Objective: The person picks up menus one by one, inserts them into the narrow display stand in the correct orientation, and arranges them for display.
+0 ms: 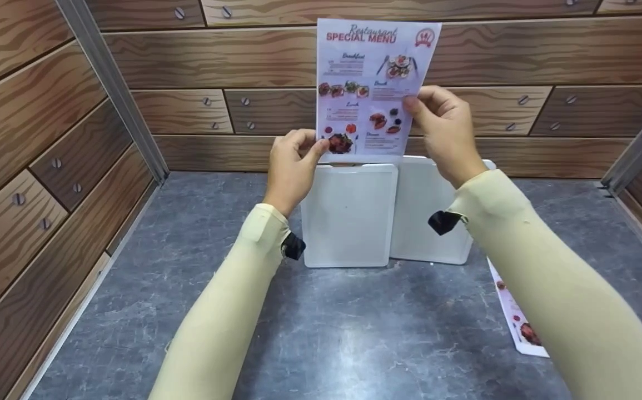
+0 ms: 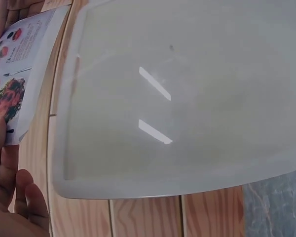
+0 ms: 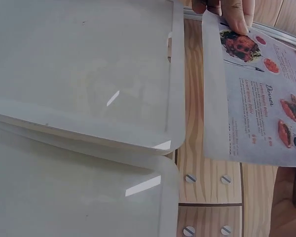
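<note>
A printed restaurant menu sheet (image 1: 373,91) is held up, its front facing me, by both hands. My left hand (image 1: 292,166) pinches its lower left edge between thumb and fingers. Higher on the right edge, my right hand (image 1: 448,130) pinches it too. Just below the sheet stands a white rimmed panel (image 1: 348,216), upright, with a shallow notch in its top edge. A second white panel (image 1: 432,216) stands beside and partly behind it. The right wrist view shows a blank strip along the edge of the menu sheet (image 3: 214,98).
Another menu in a white frame (image 1: 525,341) lies on the grey marbled table (image 1: 354,333), partly hidden by my right forearm. Behind the panels rises a wood-patterned wall (image 1: 215,153); similar walls with metal corner strips close off both sides.
</note>
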The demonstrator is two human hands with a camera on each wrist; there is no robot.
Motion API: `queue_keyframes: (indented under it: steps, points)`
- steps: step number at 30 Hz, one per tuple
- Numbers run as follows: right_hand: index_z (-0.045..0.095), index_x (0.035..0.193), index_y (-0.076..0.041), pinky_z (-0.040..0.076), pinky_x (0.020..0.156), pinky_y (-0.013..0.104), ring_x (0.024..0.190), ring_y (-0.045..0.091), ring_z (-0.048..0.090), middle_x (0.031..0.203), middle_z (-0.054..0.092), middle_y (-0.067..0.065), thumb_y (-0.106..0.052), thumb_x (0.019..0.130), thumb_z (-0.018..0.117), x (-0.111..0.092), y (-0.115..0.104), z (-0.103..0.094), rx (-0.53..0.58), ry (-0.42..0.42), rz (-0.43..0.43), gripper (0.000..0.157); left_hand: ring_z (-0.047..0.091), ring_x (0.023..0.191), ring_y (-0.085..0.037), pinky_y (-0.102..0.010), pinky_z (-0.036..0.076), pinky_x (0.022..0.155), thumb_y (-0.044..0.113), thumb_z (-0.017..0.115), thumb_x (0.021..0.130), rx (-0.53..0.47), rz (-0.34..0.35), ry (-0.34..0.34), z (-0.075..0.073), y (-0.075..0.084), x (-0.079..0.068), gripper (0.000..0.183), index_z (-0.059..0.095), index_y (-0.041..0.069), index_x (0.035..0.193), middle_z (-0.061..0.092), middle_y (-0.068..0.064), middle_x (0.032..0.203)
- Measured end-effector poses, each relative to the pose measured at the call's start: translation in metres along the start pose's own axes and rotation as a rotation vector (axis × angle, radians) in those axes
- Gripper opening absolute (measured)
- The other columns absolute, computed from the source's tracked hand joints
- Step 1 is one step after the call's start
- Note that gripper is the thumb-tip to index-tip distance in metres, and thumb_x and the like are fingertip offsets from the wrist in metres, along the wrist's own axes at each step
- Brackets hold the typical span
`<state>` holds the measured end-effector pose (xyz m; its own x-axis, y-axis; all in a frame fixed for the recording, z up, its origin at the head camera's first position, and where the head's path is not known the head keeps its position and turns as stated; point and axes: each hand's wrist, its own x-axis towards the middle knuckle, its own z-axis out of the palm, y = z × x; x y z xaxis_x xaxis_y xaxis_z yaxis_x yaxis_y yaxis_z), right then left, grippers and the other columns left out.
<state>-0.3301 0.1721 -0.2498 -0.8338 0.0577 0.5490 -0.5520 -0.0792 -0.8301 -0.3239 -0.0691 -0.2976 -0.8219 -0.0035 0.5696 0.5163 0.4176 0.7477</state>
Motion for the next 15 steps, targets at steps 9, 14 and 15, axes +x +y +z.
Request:
queue_keyframes:
  steps: [9,14,15]
  points:
    - [0.072,0.106,0.006,0.057,0.082,0.028,0.087,0.015,0.068,0.094,0.074,0.002,-0.007,0.099,0.067,0.002,0.012,0.001,0.005,-0.024,0.029,0.016,0.053,0.094,-0.020,-0.031,0.041,0.085,0.021,0.073,0.097,0.008,-0.023,-0.005,0.001,-0.013,0.000,0.019,0.077,0.004,0.102,0.069,-0.007,0.093]
    - [0.073,0.105,0.002,0.057,0.083,0.028,0.088,0.015,0.068,0.095,0.074,0.002,-0.009,0.100,0.067,0.001,0.016,0.000,-0.009,-0.028,0.053,0.014,0.053,0.094,-0.019,-0.031,0.042,0.086,0.021,0.073,0.097,0.002,-0.036,-0.006,0.002,-0.015,0.000,0.018,0.077,0.004,0.102,0.071,-0.007,0.097]
    - [0.073,0.105,0.002,0.057,0.082,0.028,0.088,0.015,0.068,0.095,0.074,0.002,-0.009,0.100,0.067,0.002,0.016,-0.001,-0.008,-0.025,0.056,0.014,0.053,0.094,-0.019,-0.031,0.043,0.086,0.021,0.073,0.097,0.000,-0.037,-0.009,0.002,-0.015,0.000,0.018,0.077,0.004,0.102,0.072,-0.007,0.098]
